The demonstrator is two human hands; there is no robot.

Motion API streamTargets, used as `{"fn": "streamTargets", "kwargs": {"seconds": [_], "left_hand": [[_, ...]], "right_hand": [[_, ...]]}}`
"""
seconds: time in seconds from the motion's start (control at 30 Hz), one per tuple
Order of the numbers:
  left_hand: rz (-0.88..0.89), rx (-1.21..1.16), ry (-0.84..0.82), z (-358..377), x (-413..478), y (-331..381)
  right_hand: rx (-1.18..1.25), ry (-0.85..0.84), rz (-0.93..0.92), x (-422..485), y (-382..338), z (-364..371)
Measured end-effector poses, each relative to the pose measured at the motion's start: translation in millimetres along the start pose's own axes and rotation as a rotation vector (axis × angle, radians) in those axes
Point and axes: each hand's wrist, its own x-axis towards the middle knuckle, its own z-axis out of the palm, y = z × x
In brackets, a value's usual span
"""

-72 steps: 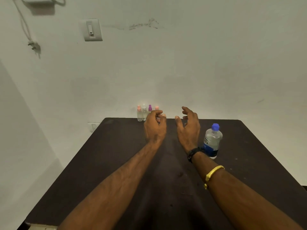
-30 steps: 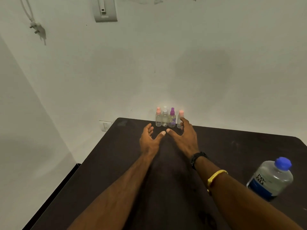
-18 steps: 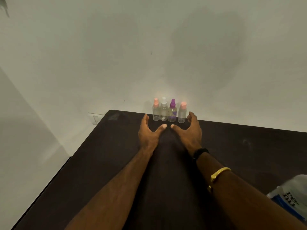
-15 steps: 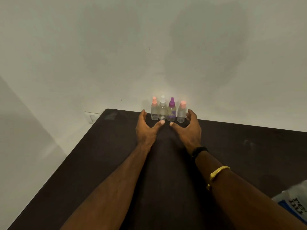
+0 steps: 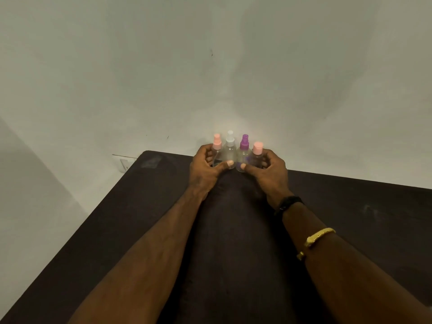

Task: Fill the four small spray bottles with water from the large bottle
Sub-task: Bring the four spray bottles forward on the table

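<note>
Pale wall (image 5: 210, 66) up top, dark table (image 5: 117, 230) below it. The left hand (image 5: 203, 171) curls round the row from nine o'clock, thumb across the front, and the right hand (image 5: 268, 171) grips it from three o'clock. The four spray bottles (image 5: 230, 153) stand upright at twelve o'clock, at the table's far edge by the wall (caps pink, white, purple, pink), touching side by side. A gold bracelet (image 5: 319, 236) sits on the right forearm.

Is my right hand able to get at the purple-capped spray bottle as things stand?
Probably yes: the right hand curls round that end of the row, thumb against the purple-capped spray bottle, nothing between.
</note>
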Motion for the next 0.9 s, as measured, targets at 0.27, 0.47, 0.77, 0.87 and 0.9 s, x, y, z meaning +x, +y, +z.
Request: {"fn": "streamTargets", "kwargs": {"seconds": [0.27, 0.47, 0.77, 0.87, 0.9], "left_hand": [[0.007, 0.07, -0.024, -0.3, 1.9, -2.5], [0.028, 0.101, 0.014, 1.1, -9.5, -1.1], [0.009, 0.062, 0.016, -2.5, -52.5, 11.8], [0.006, 0.041, 0.009, -4.8, -74.0, 16.7], [0.0, 0.037, 0.014, -5.7, -82.1, 18.6]], "right_hand": [[-0.013, -0.103, 0.03, 1.3, -7.8, -1.8], [0.038, -0.143, 0.04, -5.2, -11.9, -6.7], [0.139, -0.164, 0.072, -44.9, -18.8, -21.6], [0.16, -0.175, 0.084, -65.4, -21.8, -28.0], [0.165, -0.176, 0.088, -73.2, -22.4, -30.7]]}}
